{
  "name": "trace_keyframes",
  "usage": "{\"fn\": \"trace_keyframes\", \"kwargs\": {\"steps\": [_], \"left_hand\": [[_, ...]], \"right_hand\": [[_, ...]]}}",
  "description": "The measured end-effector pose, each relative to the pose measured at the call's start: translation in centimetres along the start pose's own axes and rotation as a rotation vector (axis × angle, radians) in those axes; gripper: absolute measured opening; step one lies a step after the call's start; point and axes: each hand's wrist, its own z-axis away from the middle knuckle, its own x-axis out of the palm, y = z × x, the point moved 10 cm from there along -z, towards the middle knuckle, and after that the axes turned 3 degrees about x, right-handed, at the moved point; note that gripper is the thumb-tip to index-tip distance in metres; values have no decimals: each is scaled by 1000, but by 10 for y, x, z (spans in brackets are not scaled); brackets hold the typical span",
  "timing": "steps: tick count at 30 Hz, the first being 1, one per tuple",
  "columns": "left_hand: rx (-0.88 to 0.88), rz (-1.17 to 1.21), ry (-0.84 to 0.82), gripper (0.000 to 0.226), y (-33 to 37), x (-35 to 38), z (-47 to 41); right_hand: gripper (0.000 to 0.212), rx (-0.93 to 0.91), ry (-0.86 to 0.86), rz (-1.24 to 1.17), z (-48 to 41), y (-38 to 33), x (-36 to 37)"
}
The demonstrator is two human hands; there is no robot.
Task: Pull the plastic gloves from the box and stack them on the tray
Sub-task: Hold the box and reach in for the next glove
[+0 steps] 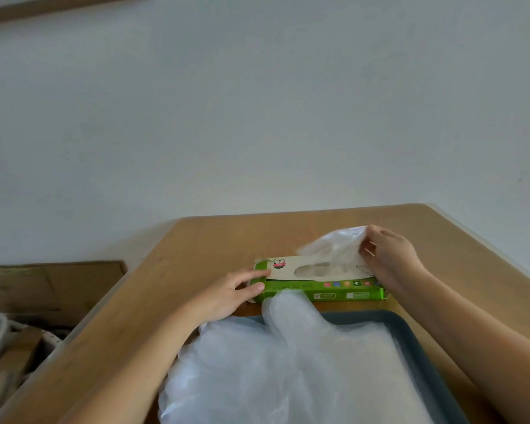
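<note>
Plastic gloves, two lots. One clear glove (334, 246) stands partly out of the slot in the top of the box (318, 293), raised above its right half and crumpled. The rest lie as a cloudy stack of gloves (288, 362) on the grey tray (410, 332), near side of the desk (196, 240).

Box: green sides, white top with an oval opening. It lies flat, long side left to right, just beyond the tray's far rim.

Left hand (227, 298): holds the box's left end, index finger laid along the top, thumb against the near green face.

Right hand (389, 255): above the box's right end, fingertips pinching the upper right edge of the raised glove. Its wrist crosses the box's right end.

Stack: spreads over the tray's left edge onto the desk. One rounded lobe reaches over the far rim and touches the box's near face. Only the tray's far and right rims show bare.

Surroundings: pale wall (257, 102) behind the desk. Left of the desk and lower, a brown cardboard piece (43, 286) and some blurred clutter.
</note>
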Motion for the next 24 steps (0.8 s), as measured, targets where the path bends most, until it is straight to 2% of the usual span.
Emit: {"fn": "trace_keyframes", "kwargs": {"steps": [3, 8, 11, 13, 15, 19, 22, 24], "left_hand": [[-20, 16, -13, 30, -3, 1, 1], [-15, 32, -31, 34, 7, 2, 4], [-4, 32, 20, 41, 21, -13, 9], [30, 98, 156, 77, 43, -37, 18], [119, 181, 246, 93, 67, -59, 27], [261, 407, 165, 98, 111, -58, 39], [344, 432, 67, 106, 142, -40, 53], [365, 491, 64, 110, 159, -33, 62]], "right_hand": [[20, 96, -17, -311, -2, 1, -2], [20, 0, -314, -420, 22, -58, 35], [14, 53, -457, -342, 57, -70, 60], [23, 94, -509, -287, 79, -70, 69], [30, 100, -564, -240, 103, -75, 77], [27, 90, -693, -202, 149, -85, 92], [34, 140, -801, -207, 183, -83, 98], [35, 145, -830, -153, 198, -79, 98]]}}
